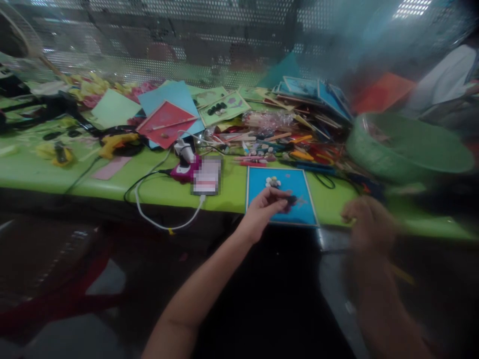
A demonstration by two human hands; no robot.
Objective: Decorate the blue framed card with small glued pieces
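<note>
Left hand: the left hand reaches over the front edge of the green tabletop, fingers pinched on a small dark piece that sits on the blue card.
Blue card: the blue card with a pale frame lies flat right at the front edge, and a little cluster of white pebbles sits near its top left corner.
Right hand: the right hand is super blurry, hanging at the front edge just right of the card. Fingers look curled, but honestly can't tell if it's gripping anything.
Green basin: a green basin sits toward the right end of the tabletop.
Middle mess: a pile of sticks and pens behind the card, more cards further back.
Left of card: a pink gadget with a white cable looping over the front edge.
</note>
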